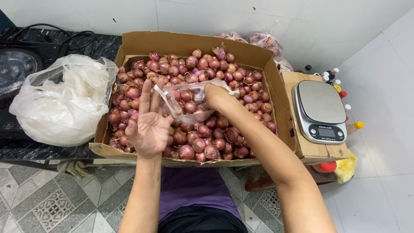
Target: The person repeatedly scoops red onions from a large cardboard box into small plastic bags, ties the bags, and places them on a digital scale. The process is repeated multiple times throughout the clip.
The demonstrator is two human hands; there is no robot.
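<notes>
— Clear plastic, that small bag [189, 101]; which hand had it?

— Both did. The left hand [148, 123] lay palm up over the cardboard box [181, 43], fingers spread wide and nearly straight, with the bag's left edge pinched near the thumb and forefinger. It was not closed into a fist at all.

— And the right hand [215, 96]?

— Curled shut, knuckles up, on the bag's other edge, so the mouth was stretched open between the two hands. Whether it also held a shallot inside the grip, I could not tell.

— Where was the bag, exactly?

— Hanging just above the heap of red shallots [194, 129] that filled the box, about at its middle. A few shallots already sat in the bag's bottom.

— What stood around the box?

— To the left, a big white plastic bag [60, 101], puffed up, rested on the dark worktop [103, 45], touching the box's flap. To the right, a digital kitchen scale [320, 110] with a steel plate sat on a smaller carton [315, 149], just beside the box's wall. Behind the box, against the white wall, lay filled bags of shallots [263, 41]. Patterned floor tiles [51, 203] showed below.
</notes>
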